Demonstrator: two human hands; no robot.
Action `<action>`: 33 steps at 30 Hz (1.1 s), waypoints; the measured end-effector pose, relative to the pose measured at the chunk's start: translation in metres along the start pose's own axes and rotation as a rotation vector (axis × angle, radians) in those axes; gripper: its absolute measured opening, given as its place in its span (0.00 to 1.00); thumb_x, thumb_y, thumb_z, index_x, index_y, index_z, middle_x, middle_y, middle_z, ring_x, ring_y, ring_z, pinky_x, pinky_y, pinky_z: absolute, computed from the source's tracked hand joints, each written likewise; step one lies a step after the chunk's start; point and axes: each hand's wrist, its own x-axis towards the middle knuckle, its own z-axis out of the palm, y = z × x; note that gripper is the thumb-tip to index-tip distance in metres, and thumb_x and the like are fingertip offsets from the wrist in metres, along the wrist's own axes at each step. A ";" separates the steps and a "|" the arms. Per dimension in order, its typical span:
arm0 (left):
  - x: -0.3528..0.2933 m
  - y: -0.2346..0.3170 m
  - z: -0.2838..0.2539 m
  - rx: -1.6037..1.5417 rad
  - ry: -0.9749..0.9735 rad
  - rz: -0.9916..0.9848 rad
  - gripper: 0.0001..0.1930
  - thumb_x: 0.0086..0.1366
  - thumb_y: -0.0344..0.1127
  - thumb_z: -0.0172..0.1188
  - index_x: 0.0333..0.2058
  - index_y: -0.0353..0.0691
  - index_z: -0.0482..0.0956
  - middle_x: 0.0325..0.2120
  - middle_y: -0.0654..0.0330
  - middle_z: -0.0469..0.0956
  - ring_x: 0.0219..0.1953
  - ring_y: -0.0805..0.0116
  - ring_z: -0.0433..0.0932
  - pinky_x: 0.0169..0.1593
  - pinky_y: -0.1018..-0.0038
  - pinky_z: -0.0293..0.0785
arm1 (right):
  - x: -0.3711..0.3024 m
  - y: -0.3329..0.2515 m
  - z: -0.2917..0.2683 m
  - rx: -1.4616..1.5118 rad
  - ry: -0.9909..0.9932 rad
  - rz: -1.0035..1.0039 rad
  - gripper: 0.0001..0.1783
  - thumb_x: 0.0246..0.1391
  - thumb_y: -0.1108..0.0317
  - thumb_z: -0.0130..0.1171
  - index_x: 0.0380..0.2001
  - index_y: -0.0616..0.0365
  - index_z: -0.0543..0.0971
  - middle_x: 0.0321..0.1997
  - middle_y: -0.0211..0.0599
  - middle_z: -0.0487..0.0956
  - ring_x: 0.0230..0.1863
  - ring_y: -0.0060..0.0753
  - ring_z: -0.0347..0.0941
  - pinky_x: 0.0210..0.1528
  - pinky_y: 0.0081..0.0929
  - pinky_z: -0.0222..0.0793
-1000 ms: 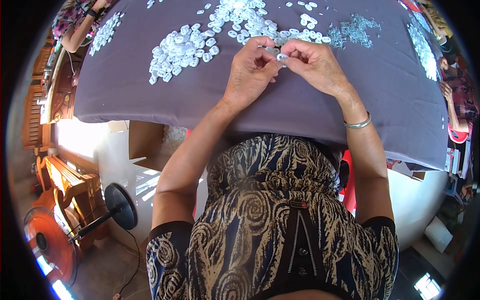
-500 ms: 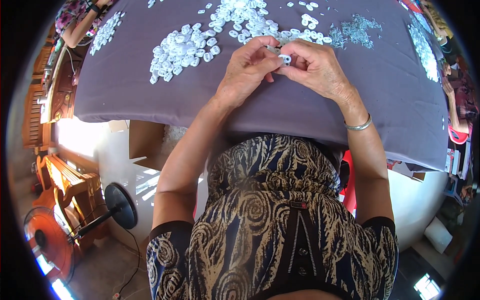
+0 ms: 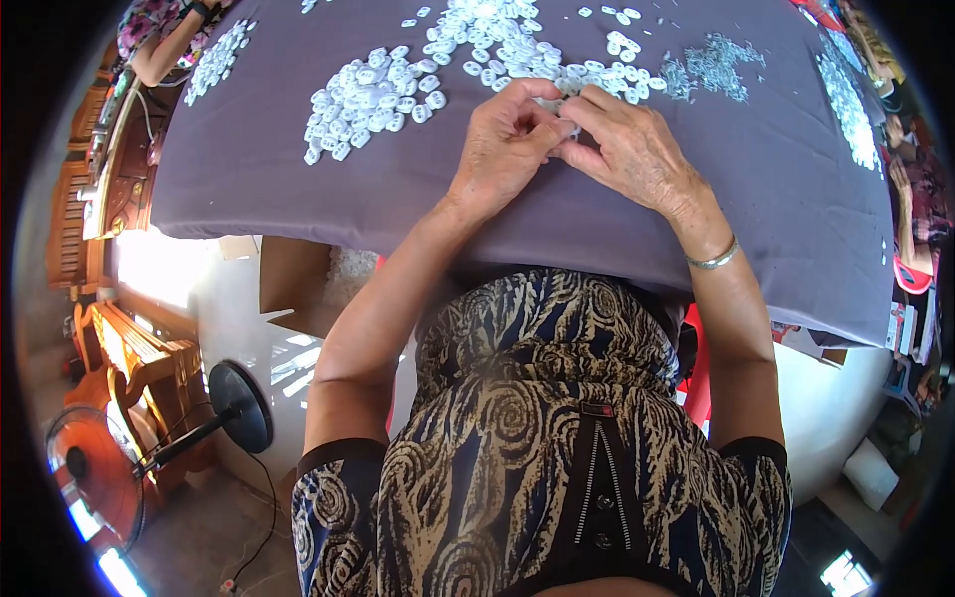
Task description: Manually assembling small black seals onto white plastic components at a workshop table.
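Note:
Over the near part of the purple-grey cloth (image 3: 328, 199), my left hand (image 3: 500, 149) and my right hand (image 3: 634, 149) meet fingertip to fingertip. Between them is a small white oval plastic piece (image 3: 572, 130), mostly covered by the fingers. Both hands are closed in a pinch on it. A heap of similar white pieces (image 3: 366, 104) lies left of my left hand. Another, larger spread of white pieces (image 3: 487, 40) reaches from the far side down to just beyond my fingers. Beyond my right hand is a pile of tiny, thin greyish pins (image 3: 718, 68), too small to make out well.
More white pieces lie at the table's far left (image 3: 221, 62) and right (image 3: 849, 109). Another person's arm (image 3: 164, 55) is at the upper left, and another arm (image 3: 913, 214) at the right. An open cardboard box (image 3: 290, 284) and a black-and-orange fan (image 3: 95, 468) stand below left.
My fingers have closed further over the white piece, which showed more openly before. The right hand has tilted slightly inward, and the view has shifted a little.

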 end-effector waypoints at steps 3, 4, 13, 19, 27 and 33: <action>0.000 -0.005 -0.002 -0.060 -0.046 -0.008 0.11 0.60 0.24 0.57 0.43 0.38 0.73 0.21 0.68 0.73 0.23 0.83 0.68 0.27 0.83 0.65 | -0.001 0.001 0.003 -0.008 -0.019 -0.034 0.13 0.46 0.69 0.62 0.34 0.60 0.72 0.30 0.39 0.72 0.31 0.46 0.74 0.33 0.37 0.72; -0.001 -0.003 -0.002 -0.127 -0.088 -0.026 0.12 0.60 0.24 0.57 0.44 0.39 0.74 0.22 0.68 0.74 0.25 0.82 0.69 0.29 0.83 0.66 | -0.003 0.001 0.004 -0.005 -0.042 -0.022 0.11 0.47 0.70 0.60 0.32 0.61 0.71 0.30 0.42 0.72 0.32 0.47 0.74 0.33 0.38 0.71; -0.009 0.004 0.005 -0.328 -0.134 -0.140 0.14 0.61 0.25 0.52 0.46 0.41 0.75 0.24 0.71 0.72 0.28 0.82 0.67 0.34 0.82 0.65 | -0.015 0.004 0.014 0.090 -0.037 -0.019 0.09 0.50 0.72 0.57 0.26 0.63 0.67 0.24 0.45 0.71 0.27 0.49 0.71 0.30 0.40 0.67; -0.005 0.015 0.000 -0.267 -0.154 -0.214 0.16 0.59 0.26 0.52 0.47 0.40 0.75 0.23 0.70 0.71 0.27 0.81 0.67 0.33 0.82 0.65 | -0.011 0.002 0.011 0.097 -0.033 -0.051 0.10 0.53 0.68 0.57 0.26 0.62 0.68 0.22 0.45 0.74 0.26 0.48 0.74 0.29 0.40 0.71; -0.001 0.011 -0.009 -0.077 -0.158 -0.134 0.15 0.58 0.26 0.55 0.45 0.38 0.76 0.23 0.68 0.72 0.26 0.81 0.67 0.33 0.82 0.66 | -0.006 -0.008 0.015 0.071 0.021 -0.002 0.12 0.52 0.67 0.60 0.28 0.62 0.69 0.24 0.45 0.74 0.27 0.49 0.74 0.27 0.39 0.68; 0.003 0.017 -0.034 0.514 0.008 0.098 0.09 0.57 0.26 0.58 0.37 0.36 0.76 0.23 0.64 0.75 0.26 0.79 0.71 0.31 0.81 0.68 | -0.007 -0.006 0.016 0.112 0.072 0.172 0.12 0.49 0.68 0.63 0.27 0.59 0.69 0.20 0.40 0.73 0.23 0.44 0.73 0.24 0.36 0.67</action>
